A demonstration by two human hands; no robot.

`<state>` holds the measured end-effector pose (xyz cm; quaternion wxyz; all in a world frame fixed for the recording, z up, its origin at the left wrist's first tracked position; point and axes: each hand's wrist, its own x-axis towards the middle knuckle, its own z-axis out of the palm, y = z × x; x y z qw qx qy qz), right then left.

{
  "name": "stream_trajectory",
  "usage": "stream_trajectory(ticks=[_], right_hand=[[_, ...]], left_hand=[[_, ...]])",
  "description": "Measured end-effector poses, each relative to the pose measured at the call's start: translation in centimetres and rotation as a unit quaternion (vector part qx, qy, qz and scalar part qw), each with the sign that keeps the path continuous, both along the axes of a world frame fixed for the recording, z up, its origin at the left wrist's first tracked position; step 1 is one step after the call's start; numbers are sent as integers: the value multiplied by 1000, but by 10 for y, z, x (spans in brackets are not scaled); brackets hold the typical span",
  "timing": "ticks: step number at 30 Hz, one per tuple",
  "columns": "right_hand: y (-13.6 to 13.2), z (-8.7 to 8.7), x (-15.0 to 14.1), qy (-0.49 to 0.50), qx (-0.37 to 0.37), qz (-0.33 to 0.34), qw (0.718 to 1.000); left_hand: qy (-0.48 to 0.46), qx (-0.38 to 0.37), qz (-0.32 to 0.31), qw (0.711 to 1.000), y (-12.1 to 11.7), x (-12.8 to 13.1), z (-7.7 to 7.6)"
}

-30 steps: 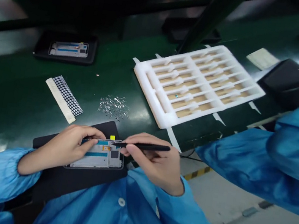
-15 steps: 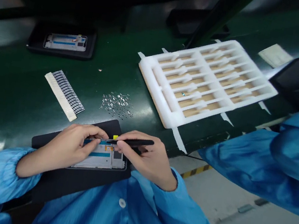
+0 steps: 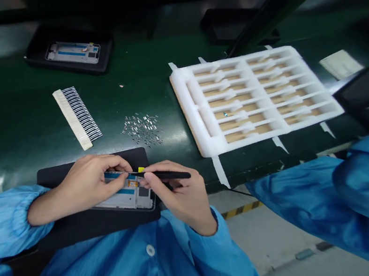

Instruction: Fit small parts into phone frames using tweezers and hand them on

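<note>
A phone frame (image 3: 131, 197) with a blue strip lies on a black mat (image 3: 91, 219) at the near edge of the green bench. My left hand (image 3: 89, 183) rests on the frame's left part, fingers curled and pressing its upper edge. My right hand (image 3: 177, 196) pinches black tweezers (image 3: 163, 174), whose tip touches the top of the frame beside a small yellow tab (image 3: 141, 169).
A heap of tiny metal parts (image 3: 142, 129) lies just beyond the mat, a barcode label strip (image 3: 77, 115) to its left. A white foam tray (image 3: 254, 98) sits at right, another phone frame on a black mat (image 3: 69, 52) far left. A co-worker's blue sleeve (image 3: 339, 194) is at right.
The tweezers slid left in my right hand, and the hand drew in closer to the frame's top. My left hand stays on the frame. The view shifted slightly.
</note>
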<state>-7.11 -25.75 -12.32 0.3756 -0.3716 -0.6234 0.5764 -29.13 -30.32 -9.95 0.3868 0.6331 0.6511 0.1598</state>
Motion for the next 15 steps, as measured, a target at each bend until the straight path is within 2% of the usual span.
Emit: stream_trajectory(ticks=[15], right_hand=[[-2,0,4,-24,56,-19,998]], left_hand=[[18,-12,22,1000,2,1,0]])
